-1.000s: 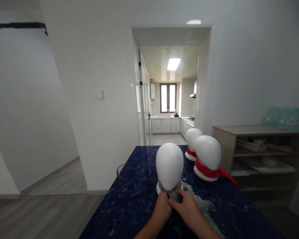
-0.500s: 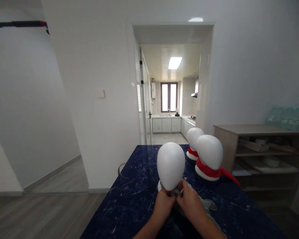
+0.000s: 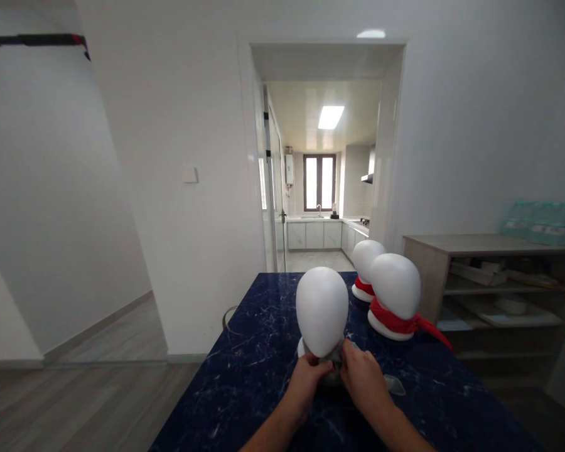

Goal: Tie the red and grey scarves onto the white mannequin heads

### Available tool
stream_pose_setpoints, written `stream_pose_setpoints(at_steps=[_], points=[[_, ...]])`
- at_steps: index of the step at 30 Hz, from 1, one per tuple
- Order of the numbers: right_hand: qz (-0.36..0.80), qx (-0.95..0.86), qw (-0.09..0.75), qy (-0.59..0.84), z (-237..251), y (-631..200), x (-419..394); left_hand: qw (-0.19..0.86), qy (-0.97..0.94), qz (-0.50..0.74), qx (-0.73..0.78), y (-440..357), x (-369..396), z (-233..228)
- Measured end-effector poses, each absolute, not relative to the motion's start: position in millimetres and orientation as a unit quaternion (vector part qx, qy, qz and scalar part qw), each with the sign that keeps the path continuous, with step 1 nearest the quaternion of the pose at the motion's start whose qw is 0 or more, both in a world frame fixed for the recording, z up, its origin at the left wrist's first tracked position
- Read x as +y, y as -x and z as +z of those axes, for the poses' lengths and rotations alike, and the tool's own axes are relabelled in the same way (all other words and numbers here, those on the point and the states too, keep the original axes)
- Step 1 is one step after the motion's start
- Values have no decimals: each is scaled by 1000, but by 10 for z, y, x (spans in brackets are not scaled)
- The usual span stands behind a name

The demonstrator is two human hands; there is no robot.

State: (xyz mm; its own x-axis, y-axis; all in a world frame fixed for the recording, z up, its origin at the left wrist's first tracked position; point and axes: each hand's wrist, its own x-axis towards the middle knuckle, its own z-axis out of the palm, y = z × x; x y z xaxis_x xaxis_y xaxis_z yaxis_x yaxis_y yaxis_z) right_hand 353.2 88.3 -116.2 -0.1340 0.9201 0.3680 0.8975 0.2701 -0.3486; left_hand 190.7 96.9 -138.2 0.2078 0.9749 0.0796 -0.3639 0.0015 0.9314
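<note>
A white mannequin head (image 3: 322,312) stands upright on the table in front of me. Thin grey cloth, which looks like a scarf (image 3: 332,375), is gathered at its neck. My left hand (image 3: 309,376) is closed on the cloth below the chin, thumb pointing right. On the other side of the neck, my right hand (image 3: 359,370) grips the cloth with curled fingers. A sheer end of the scarf lies on the table just right of my right hand. How the cloth runs behind the neck is hidden.
Two more white mannequin heads, a nearer one (image 3: 395,285) and a farther one (image 3: 368,258), wear red scarves at right. The dark blue marbled table (image 3: 245,351) reaches toward a kitchen doorway. A wooden shelf unit (image 3: 426,257) with bottle packs (image 3: 543,223) on top stands at right.
My hands have drawn slightly apart, the right one shifting right. Less of the scarf shows beside and under my right forearm. The mannequin heads have stayed in place.
</note>
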Motion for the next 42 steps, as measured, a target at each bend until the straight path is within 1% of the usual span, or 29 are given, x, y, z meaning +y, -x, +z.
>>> stream_pose_setpoints(at_steps=[5, 11, 18, 22, 25, 29, 31, 34, 36, 37, 38, 40, 42], points=[[12, -761, 268, 591, -1188, -3616, 942, 640, -437, 541, 326, -1913, 932, -1369], [-31, -783, 262, 563, -1153, -3618, 852, 699, -382, 523, 303, -1924, 889, -1367], [-44, -802, 334, 493, -1226, -3576, 405, 720, -366, 519, 280, -1918, 850, -1348], [-50, -788, 351, 503, -1342, -3569, 368, 739, -351, 503, 279, -1925, 833, -1338], [-26, -781, 368, 504, -1349, -3557, 374, 746, -346, 499, 275, -1927, 844, -1362], [50, -781, 393, 483, -1303, -3591, 327, 749, -342, 498, 273, -1921, 875, -1413], [124, -782, 402, 460, -1307, -3662, 309, 750, -341, 495, 275, -1916, 885, -1423], [312, -737, 421, 426, -1378, -3821, 314, 755, -347, 486, 270, -1907, 885, -1412], [436, -655, 436, 436, -1439, -3922, 326, 757, -352, 480, 270, -1903, 880, -1399], [479, -617, 437, 446, -1453, -3964, 330, 757, -354, 478, 272, -1903, 877, -1394], [508, -593, 431, 452, -1448, -3998, 331, 756, -355, 477, 275, -1903, 875, -1393], [538, -598, 394, 444, -1362, -4060, 327, 752, -355, 481, 279, -1907, 873, -1396], [527, -643, 339, 440, -1189, -4135, 320, 749, -355, 485, 279, -1909, 872, -1400]])
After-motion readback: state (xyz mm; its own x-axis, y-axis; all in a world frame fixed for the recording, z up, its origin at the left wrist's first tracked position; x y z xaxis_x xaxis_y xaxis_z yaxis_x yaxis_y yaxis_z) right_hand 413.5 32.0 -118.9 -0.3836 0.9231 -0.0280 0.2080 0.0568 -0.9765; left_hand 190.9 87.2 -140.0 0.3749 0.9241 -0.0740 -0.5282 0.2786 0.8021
